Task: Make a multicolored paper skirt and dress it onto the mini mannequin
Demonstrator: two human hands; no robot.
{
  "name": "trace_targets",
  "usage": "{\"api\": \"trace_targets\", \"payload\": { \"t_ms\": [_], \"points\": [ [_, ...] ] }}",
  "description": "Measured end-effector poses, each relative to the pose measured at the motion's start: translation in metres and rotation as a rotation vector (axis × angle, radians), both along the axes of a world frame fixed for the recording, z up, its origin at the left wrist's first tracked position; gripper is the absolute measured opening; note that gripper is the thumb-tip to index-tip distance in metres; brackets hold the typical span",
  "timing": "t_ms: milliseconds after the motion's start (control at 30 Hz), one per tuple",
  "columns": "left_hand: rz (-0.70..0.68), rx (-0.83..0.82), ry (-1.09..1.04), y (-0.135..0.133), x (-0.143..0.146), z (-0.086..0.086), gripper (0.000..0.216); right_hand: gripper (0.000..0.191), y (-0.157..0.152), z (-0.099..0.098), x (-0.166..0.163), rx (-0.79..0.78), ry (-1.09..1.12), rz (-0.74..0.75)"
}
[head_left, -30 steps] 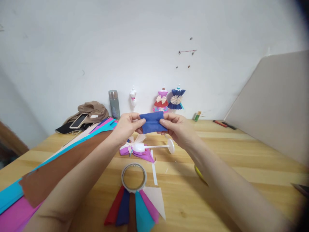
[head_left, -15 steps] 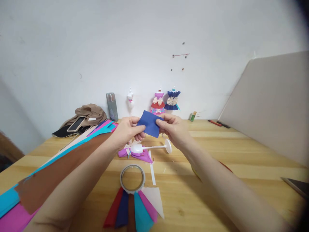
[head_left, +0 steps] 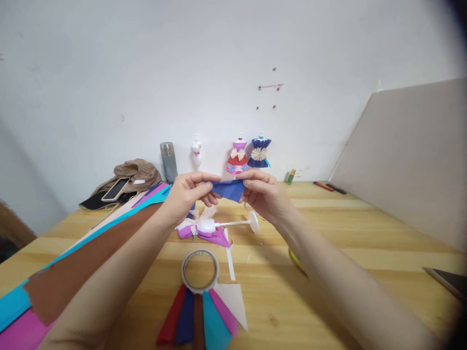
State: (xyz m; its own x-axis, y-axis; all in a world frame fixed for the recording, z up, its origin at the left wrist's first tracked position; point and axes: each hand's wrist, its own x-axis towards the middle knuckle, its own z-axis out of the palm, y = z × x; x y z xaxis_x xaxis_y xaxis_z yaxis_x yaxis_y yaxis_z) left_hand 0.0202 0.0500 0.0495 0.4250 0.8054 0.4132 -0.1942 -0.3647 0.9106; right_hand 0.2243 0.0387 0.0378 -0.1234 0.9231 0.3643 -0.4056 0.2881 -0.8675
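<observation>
A small dark-blue piece of crepe paper or cloth (head_left: 229, 190) is stretched between my two hands, its upper edge folded over. My left hand (head_left: 191, 193) pinches its left end, and my right hand (head_left: 263, 192) pinches the right end. Beneath them a small white dress-form stand (head_left: 233, 223) lies on its side, with a purple wrap (head_left: 215, 236) and a cream bow around its body. Nearer to me rests a roll of tape (head_left: 200, 270), with strips in several colours fanned out below it, among them a turquoise strip (head_left: 216, 318).
Long coloured sheets, including a brown sheet (head_left: 91, 262), lie along the left. A phone (head_left: 116, 189), a brown cloth (head_left: 136, 172) and a flask (head_left: 169, 162) stand behind. Dressed mini forms, one in a blue dress (head_left: 260, 151), are by the wall. A dark blade-like object (head_left: 447, 282) lies right.
The blue piece was held out flat as a square; now its top edge is folded down and it looks narrower. Both hands have turned slightly, fingers along the fold.
</observation>
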Motion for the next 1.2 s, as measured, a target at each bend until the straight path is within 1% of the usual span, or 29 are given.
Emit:
{"api": "trace_targets", "payload": {
  "t_ms": [67,133,233,300,333,400,500,567,633,733,833,933,1067,1133,1200],
  "points": [
    [-0.019,0.022,0.027,0.0,-0.004,0.001,0.022,0.013,0.0,0.001,0.002,0.026,-0.012,0.023],
    [-0.049,0.002,0.019,0.001,-0.007,0.002,0.028,0.01,-0.001,0.002,0.004,0.054,-0.021,0.043],
    [-0.077,-0.142,0.014,0.0,-0.008,0.004,0.055,0.007,-0.004,0.003,0.005,0.079,-0.057,0.057],
    [-0.087,-0.243,0.092,-0.003,-0.005,0.005,0.073,0.007,-0.006,0.003,0.005,0.088,-0.108,0.061],
    [-0.103,-0.264,0.154,-0.006,-0.003,0.005,0.076,0.008,-0.007,0.003,0.005,0.092,-0.136,0.068],
    [-0.149,-0.254,0.291,-0.012,0.002,0.005,0.071,0.008,-0.009,0.003,0.004,0.099,-0.188,0.084],
    [-0.184,-0.204,0.423,-0.02,0.006,0.005,0.052,0.01,-0.011,0.003,0.003,0.111,-0.244,0.091],
    [-0.163,-0.186,0.419,-0.023,0.007,0.005,0.046,0.018,-0.011,0.003,0.004,0.092,-0.236,0.089],
    [-0.111,-0.169,0.376,-0.024,0.008,0.005,0.043,0.032,-0.009,0.004,0.005,0.037,-0.196,0.101],
    [-0.013,-0.147,0.315,-0.025,0.01,0.006,0.04,0.05,-0.007,0.004,0.005,-0.053,-0.168,0.169],
    [0.051,-0.135,0.279,-0.026,0.014,0.006,0.035,0.053,-0.006,0.001,0.001,-0.05,-0.206,0.22],
    [0.091,-0.12,0.284,-0.026,0.016,0.006,0.028,0.048,-0.009,-0.001,-0.006,0.004,-0.24,0.148],
    [0.153,-0.051,0.349,-0.026,0.017,0.006,0.025,0.04,-0.012,-0.002,-0.012,0.052,-0.258,-0.034],
    [0.149,-0.009,0.373,-0.026,0.017,0.007,0.027,0.036,-0.012,-0.001,-0.013,0.059,-0.257,-0.092],
    [0.126,0.024,0.353,-0.026,0.016,0.008,0.026,0.033,-0.013,-0.001,-0.014,0.054,-0.262,-0.108]
  ]
}}
